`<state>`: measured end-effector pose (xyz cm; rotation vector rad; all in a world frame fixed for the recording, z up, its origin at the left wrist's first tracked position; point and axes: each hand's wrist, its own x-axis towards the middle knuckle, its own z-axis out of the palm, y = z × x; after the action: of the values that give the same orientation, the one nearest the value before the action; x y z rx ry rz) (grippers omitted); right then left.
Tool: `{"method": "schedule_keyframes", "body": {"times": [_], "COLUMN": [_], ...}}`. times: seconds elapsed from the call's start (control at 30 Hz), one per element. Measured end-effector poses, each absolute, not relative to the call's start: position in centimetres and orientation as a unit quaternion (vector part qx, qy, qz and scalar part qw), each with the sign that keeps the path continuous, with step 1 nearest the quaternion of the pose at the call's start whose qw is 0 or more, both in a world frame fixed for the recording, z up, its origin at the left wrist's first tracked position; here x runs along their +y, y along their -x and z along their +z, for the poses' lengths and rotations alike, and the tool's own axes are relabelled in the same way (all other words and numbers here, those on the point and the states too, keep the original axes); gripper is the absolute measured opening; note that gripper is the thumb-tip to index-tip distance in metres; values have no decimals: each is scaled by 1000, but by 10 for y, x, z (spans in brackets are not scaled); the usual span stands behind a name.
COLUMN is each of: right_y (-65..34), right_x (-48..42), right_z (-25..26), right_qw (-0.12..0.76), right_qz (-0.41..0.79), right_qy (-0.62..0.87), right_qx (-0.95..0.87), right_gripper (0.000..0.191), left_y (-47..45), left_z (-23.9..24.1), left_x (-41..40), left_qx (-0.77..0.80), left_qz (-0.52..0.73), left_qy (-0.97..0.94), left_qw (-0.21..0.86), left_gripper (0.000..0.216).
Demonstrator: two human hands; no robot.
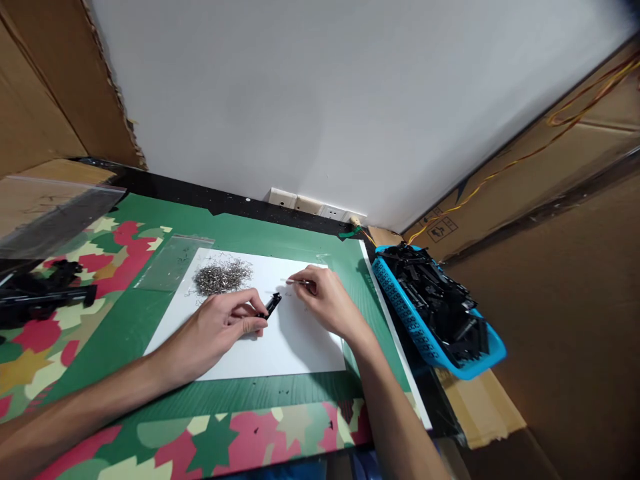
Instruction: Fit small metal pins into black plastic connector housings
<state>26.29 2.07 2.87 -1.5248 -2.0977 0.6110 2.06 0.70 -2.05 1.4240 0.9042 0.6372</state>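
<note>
My left hand [227, 323] pinches a small, narrow black plastic part [273, 305] between thumb and fingers, its far end pointing up and right. My right hand [323, 298] is closed around a slim metal tool [299, 282], perhaps tweezers, whose tip points left, just apart from the black part. Both hands are over a white sheet [280, 357]. Up and left of my left hand lies a pile of tiny metal wire pieces [220, 277] that look like springs. A few more lie loose near my right hand.
A blue basket [407, 320] full of black plastic parts [440, 297] stands at the right. Left are a clear zip bag [170, 263] and more black parts [45, 293] on the patterned table cover [130, 233]. Sockets [310, 205] line the wall; cardboard flanks both sides.
</note>
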Motion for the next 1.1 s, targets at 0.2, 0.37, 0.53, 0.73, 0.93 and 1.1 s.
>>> {"method": "schedule_keyframes", "body": {"times": [0.2,0.37,0.53,0.73,0.93,1.1], "right_y": [-265,-256,-245,-241,-241,-237], "right_x": [22,22,27,28,26,24], "right_z": [27,14,-3,-9,-4,-2], "right_qw": [316,404,433,424,406,372], "right_qz": [162,245,349,344,297,256], "right_qy": [535,563,548,547,559,576], "right_qx": [-766,-678,-624,-634,-659,-681], "right_gripper": [26,12,21,16,15,16], "left_y": [-20,-19,-20,-20,-19,-20], "left_z": [-20,-19,-17,-17,-17,-17], "left_x": [9,9,8,8,8,8], "left_qx": [398,388,394,394,395,397], "left_qz": [269,275,270,272,270,265], "left_qy": [-619,-619,-619,-623,-636,-648], "left_qw": [621,625,624,618,605,594], "left_gripper": [25,25,23,21,15,15]}}
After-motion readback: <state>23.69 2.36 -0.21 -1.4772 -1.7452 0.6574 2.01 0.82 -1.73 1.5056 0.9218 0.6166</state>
